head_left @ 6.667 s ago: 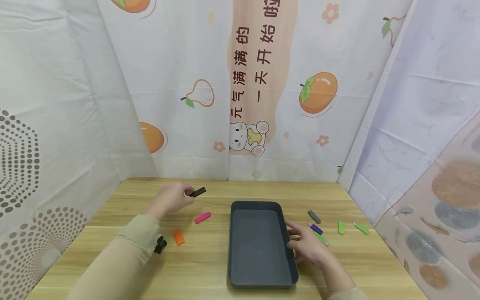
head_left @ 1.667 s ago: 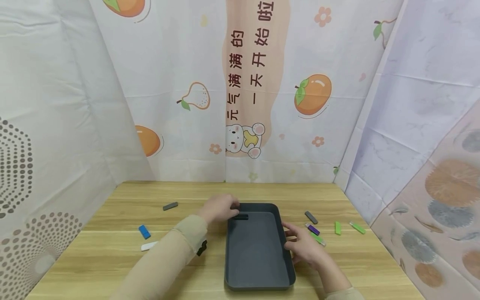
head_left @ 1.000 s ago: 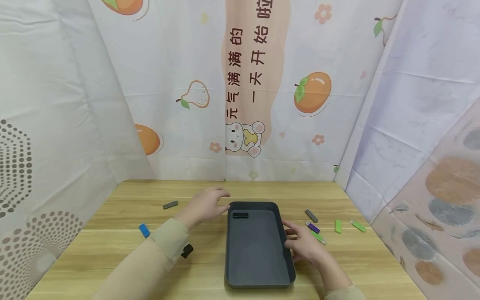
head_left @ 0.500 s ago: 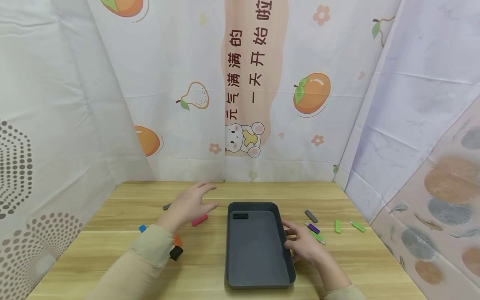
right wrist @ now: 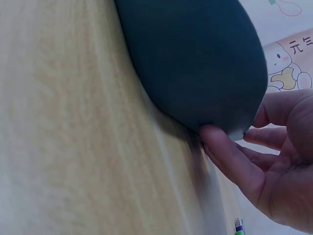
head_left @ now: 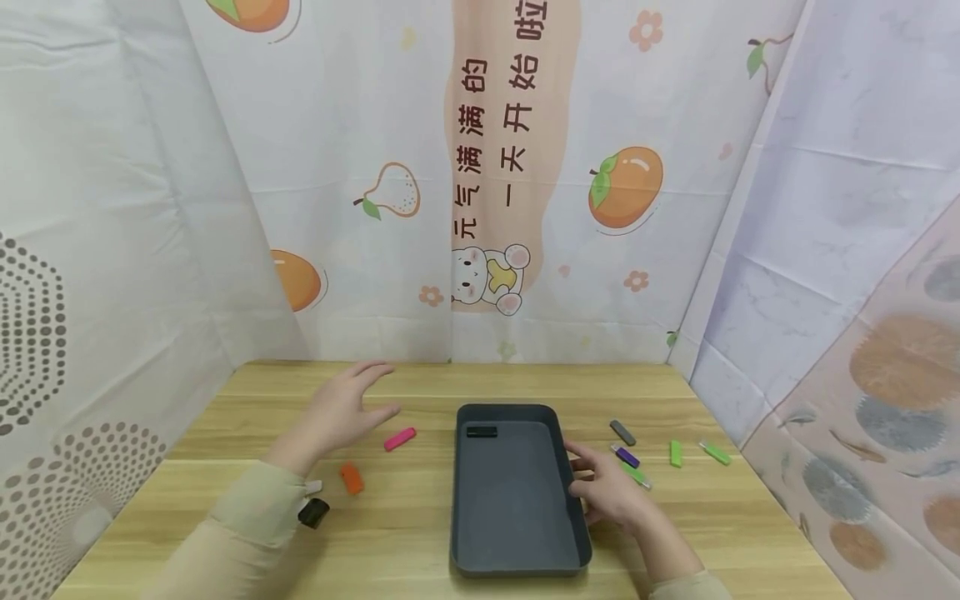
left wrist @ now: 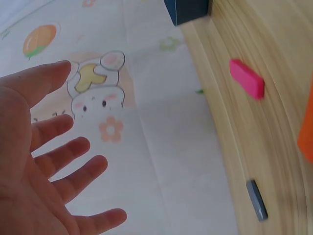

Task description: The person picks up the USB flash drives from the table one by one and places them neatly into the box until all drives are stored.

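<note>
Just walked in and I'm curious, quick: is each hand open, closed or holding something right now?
Left hand: open, holding nothing.
Right hand: open, touching the dark tray at its side.

Brown Chinese lettering [head_left: 471,119] on the back curtain [head_left: 337,108], two columns, "元气满满的", "一天开始啦"

A pale wooden surface [head_left: 405,542] with yellow-brown grain stretched away to a white far curtain [head_left: 330,108]. Down that curtain ran a peach band [head_left: 498,92] bearing two columns of dark red characters [head_left: 472,119], with a white cartoon animal [head_left: 491,283] and its yellow shape at the foot. A whole orange fruit print [head_left: 626,187] lay right of the band, a pear outline [head_left: 395,190] left of it. The left curtain [head_left: 142,275] carried grey-brown dots; the right curtain [head_left: 817,225] was faintly marbled, with brown and grey round blotches nearer.
</note>
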A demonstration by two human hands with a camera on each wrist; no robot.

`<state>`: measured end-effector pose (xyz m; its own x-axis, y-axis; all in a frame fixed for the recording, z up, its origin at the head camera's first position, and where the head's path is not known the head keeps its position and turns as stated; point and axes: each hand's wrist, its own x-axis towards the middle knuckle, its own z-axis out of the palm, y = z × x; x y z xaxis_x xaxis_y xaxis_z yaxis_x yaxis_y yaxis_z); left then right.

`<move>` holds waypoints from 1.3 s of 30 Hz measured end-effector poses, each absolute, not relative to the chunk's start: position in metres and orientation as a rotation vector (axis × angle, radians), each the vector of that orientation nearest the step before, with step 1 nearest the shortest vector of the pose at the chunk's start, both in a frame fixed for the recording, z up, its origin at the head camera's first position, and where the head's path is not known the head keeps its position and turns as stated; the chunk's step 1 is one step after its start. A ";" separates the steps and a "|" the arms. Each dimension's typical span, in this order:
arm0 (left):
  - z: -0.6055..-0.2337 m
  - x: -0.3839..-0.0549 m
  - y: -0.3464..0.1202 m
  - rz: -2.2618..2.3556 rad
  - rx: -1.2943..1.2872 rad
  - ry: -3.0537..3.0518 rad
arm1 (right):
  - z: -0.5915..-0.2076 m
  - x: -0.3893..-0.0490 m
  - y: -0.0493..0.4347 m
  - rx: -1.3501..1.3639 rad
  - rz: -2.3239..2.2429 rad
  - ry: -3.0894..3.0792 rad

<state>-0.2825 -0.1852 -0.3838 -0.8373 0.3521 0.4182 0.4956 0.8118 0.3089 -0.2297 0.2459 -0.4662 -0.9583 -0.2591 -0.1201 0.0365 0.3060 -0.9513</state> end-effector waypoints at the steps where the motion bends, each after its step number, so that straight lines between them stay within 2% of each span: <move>1: -0.383 -0.282 -0.189 -0.587 -0.639 -2.655 | -0.466 -0.230 0.246 -0.201 -1.703 2.322; 12: -0.378 -0.274 -0.232 -0.620 -0.592 -2.710 | -0.463 -0.228 0.248 -0.201 -1.713 2.309; 22: -0.391 -0.271 -0.279 -0.591 -0.515 -2.781 | -0.467 -0.227 0.249 -0.178 -1.722 2.297; 39: -0.398 -0.266 -0.301 -0.607 -0.566 -2.871 | -0.467 -0.228 0.245 -0.214 -1.723 2.287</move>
